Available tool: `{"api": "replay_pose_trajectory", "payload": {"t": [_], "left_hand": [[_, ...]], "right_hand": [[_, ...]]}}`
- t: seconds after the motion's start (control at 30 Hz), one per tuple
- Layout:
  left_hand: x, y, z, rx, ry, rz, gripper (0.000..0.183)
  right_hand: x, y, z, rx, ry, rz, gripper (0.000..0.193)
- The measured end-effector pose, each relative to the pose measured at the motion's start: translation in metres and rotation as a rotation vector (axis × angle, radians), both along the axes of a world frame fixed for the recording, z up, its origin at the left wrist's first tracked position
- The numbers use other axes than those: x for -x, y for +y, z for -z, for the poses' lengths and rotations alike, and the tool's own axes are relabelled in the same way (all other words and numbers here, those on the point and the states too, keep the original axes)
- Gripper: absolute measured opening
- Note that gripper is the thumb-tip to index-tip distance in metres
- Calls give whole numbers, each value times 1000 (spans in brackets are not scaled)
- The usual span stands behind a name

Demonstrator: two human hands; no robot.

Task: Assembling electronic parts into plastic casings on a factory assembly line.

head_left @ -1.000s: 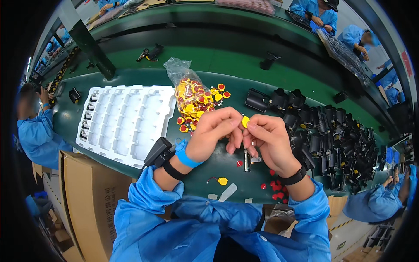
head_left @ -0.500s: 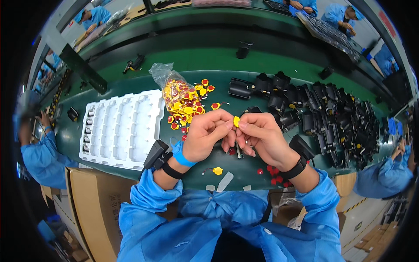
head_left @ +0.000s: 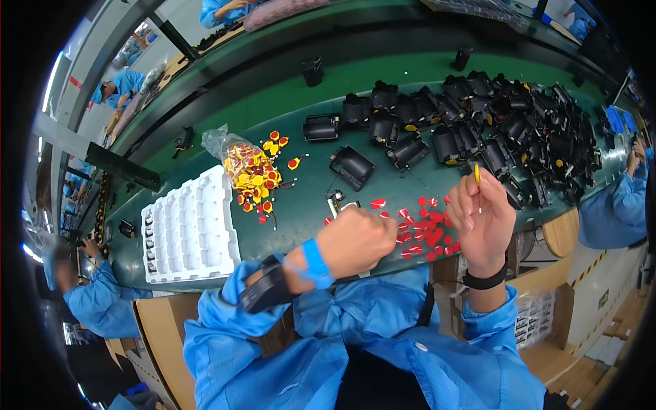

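My right hand is raised at the right above the table, and its thumb and fingers pinch a small yellow disc seen edge-on. My left hand is low over the table's near side, back up and fingers curled under; what they hold, if anything, is hidden. Just beyond its knuckles lies a small metal-and-black part. Scattered red round pieces lie on the table between my two hands. At the left, yellow-and-red discs with thin wires spill from a clear bag.
A white moulded tray with black parts in its left column sits on the green table. Many black curved housings are heaped at the right; a few lie singly nearer the middle. Co-workers in blue sit at both ends. Cardboard boxes stand below.
My hands have parted: the right has lifted away to the right with the yellow disc, the left has turned over and dropped toward the red pieces. The view has shifted to the right.
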State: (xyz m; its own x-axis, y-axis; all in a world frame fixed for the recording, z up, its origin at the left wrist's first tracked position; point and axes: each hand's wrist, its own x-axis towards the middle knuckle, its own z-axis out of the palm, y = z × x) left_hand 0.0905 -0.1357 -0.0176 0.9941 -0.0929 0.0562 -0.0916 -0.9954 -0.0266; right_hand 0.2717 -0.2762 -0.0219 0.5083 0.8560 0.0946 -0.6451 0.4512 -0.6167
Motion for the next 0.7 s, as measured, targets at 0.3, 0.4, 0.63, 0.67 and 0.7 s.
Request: {"api": "replay_pose_trajectory", "payload": {"t": [0.3,0.4,0.63,0.67,0.7], "left_hand": [[-25,56,-76,16,3,-5,33],[-66,155,-81,-30,-233,-663,46],[-80,330,-4,839,-65,-888,48],[-85,328,-3,875,-8,-843,42],[-88,322,2,910,49,-799,37]], "right_hand": [[-51,43,-16,97,-547,285,20],[-67,68,12,177,-488,278,16],[-62,73,20,283,-586,204,14],[-64,73,24,285,-586,196,14],[-67,73,28,286,-587,184,14]]}}
